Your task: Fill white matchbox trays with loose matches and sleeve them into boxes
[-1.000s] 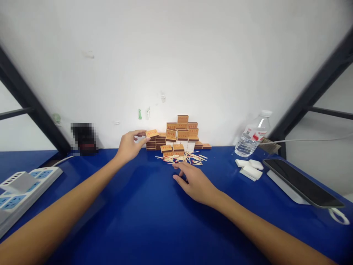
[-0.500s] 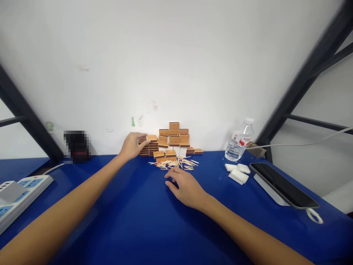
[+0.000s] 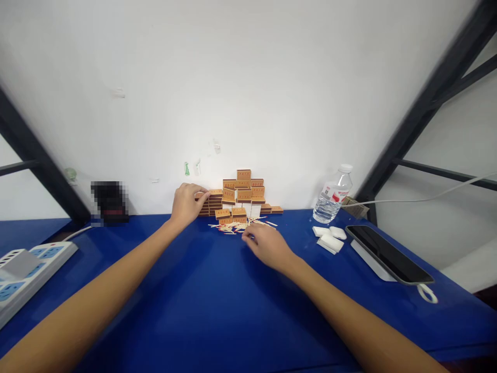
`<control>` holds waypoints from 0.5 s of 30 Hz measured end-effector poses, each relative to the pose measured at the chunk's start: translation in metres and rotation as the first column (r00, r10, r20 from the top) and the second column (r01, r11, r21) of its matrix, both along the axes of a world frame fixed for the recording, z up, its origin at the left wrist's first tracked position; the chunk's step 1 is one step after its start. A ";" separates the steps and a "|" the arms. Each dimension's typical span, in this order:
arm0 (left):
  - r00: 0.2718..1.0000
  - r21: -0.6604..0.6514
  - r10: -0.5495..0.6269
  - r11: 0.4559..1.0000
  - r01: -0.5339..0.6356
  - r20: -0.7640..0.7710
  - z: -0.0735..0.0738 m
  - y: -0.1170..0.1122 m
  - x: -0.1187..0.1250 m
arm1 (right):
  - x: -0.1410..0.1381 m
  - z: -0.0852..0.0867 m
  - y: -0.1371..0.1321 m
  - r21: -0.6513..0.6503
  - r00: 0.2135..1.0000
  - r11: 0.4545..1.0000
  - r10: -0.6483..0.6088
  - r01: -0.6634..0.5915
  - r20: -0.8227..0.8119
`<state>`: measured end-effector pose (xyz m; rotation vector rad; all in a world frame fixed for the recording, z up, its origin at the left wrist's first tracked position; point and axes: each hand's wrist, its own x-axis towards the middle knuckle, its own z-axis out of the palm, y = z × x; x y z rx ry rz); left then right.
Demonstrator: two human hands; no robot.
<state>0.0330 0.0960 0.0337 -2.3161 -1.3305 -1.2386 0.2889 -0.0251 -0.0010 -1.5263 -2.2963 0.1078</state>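
Observation:
My left hand (image 3: 187, 203) is at the left stack of orange-brown matchboxes, its thumb and fingers closed on a matchbox (image 3: 199, 196) at the top of the left column. Beside it, another matchbox (image 3: 216, 192) tops the neighbouring column. Loose matches (image 3: 229, 227) lie scattered on the blue table (image 3: 186, 290) in front of the boxes. My right hand (image 3: 267, 244) is over the right part of these matches, fingers curled and fingertips together; whatever is between them cannot be made out. Stepped matchboxes (image 3: 244, 195) stand against the wall, two more boxes (image 3: 238, 213) in front.
On the right are a water bottle (image 3: 333, 195), white pieces (image 3: 330, 242) and a phone (image 3: 388, 254) on a white support. A cable (image 3: 423, 199) crosses at right. At left are a power strip (image 3: 46, 264) and a blurred dark object (image 3: 110, 202). The white wall rises behind.
My left hand has closed in on the matchbox at the top of the left column. My right hand has moved slightly right and its fingertips have come together at the matches. The view has shifted slightly.

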 end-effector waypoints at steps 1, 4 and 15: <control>1.000 0.009 -0.011 1.000 0.011 -0.010 -0.002 -0.010 0.000 | 0.005 0.004 0.003 0.009 0.996 0.999 -0.053 0.052 0.068; 0.988 -0.010 -0.116 0.993 0.115 -0.100 -0.011 -0.048 0.002 | 0.024 0.020 0.010 0.045 0.942 0.974 -0.226 0.222 0.248; 0.912 -0.066 -0.338 0.941 0.332 -0.231 -0.054 -0.094 -0.036 | 0.188 0.041 0.019 -0.216 0.809 0.787 -0.515 0.577 0.283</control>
